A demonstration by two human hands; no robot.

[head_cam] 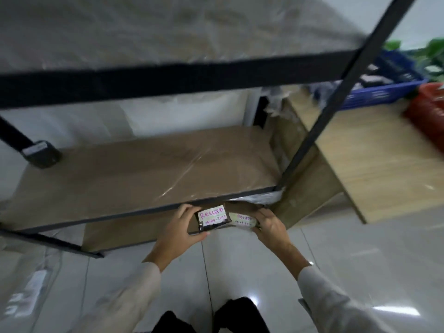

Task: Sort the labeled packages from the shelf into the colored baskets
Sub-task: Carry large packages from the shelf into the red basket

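My left hand (185,225) grips a small dark package (212,218) with a white label reading "Return" in pink. Beside it, my right hand (270,228) holds a second package (242,219), also labeled "Return". Both packages are held side by side in front of the lowest shelf board (134,233) of the black metal shelf (168,80). A blue basket (384,90) with some packages inside and a red basket (430,111) stand on a wooden table (374,159) at the right.
The middle shelf board (134,174) is wrapped in plastic film and carries nothing. A black upright post (336,97) of the shelf stands between me and the table. Green leaves (434,56) show behind the baskets. The floor (360,272) is glossy grey tile.
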